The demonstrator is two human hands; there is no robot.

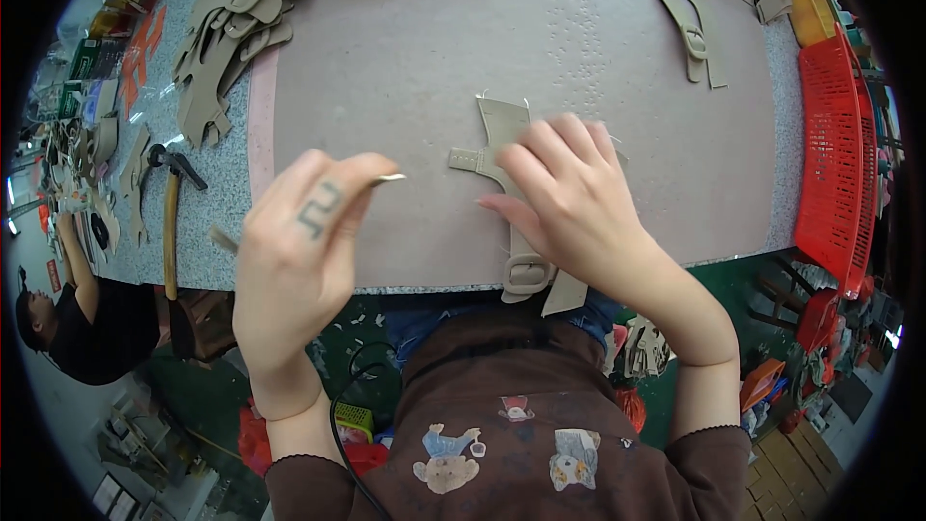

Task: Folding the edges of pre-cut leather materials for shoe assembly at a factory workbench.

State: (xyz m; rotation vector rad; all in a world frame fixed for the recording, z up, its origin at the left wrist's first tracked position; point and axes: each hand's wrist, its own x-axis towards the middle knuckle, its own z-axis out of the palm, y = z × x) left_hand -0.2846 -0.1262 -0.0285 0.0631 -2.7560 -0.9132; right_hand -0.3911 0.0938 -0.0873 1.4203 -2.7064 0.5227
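Observation:
My left hand point(294, 251) is raised over the left part of the mat, its fingertips pinched together. A small pale sliver shows at the tips; whether it is held or a fingernail I cannot tell. Bent and loosely spread, the fingers of my right hand point(579, 207) hang over a beige strap piece point(506, 116) of a shoe upper, thumb apart. That hand hides the piece's middle; contact is unclear. The strap's covered buckle point(528, 274) lies at the table's near edge. Loose thread ends stick out at its far end.
A pile of beige buckled straps point(236, 29) lies at the far left, with a hammer point(172, 222) nearer. More buckled straps point(675, 0) lie at the far right. A red basket point(834, 164) stands by the right edge. Another person point(92, 318) is at the left.

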